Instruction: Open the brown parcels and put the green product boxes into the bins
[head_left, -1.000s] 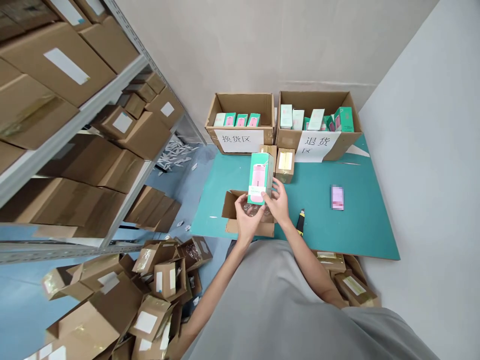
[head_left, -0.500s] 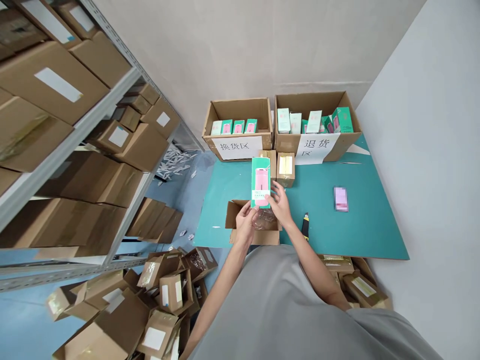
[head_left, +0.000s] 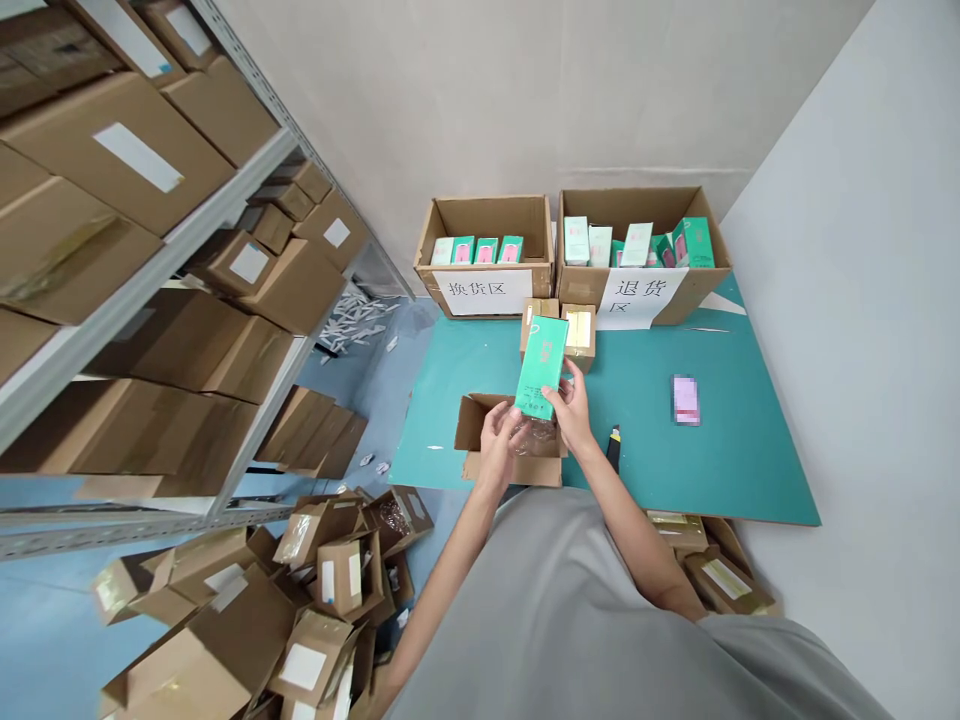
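Note:
A green product box (head_left: pixel 541 365) is held up over the near side of the table, slightly tilted, with a face of small print toward me. My right hand (head_left: pixel 571 408) grips its lower right edge, thumb across the front. At the lower left corner, the curled fingers of my left hand (head_left: pixel 501 440) touch the box. Below both hands stands an opened cardboard carton (head_left: pixel 525 471) with clear plastic wrap (head_left: pixel 538 437) inside. Just right of my right hand lies a black and yellow utility knife (head_left: pixel 613 448).
Two labelled cartons, left (head_left: pixel 484 215) and right (head_left: pixel 637 200), hold similar boxes at the table's back. Small taped cartons (head_left: pixel 579 335) stand before them. A phone-like item (head_left: pixel 685 400), its screen blurred, lies right. Shelving (head_left: pixel 225 215) and discarded cartons (head_left: pixel 307 640) fill the left.
The green box has been turned over: its pink-pictured face no longer shows, and a printed green face does. It now leans to the right. My view has shifted slightly.

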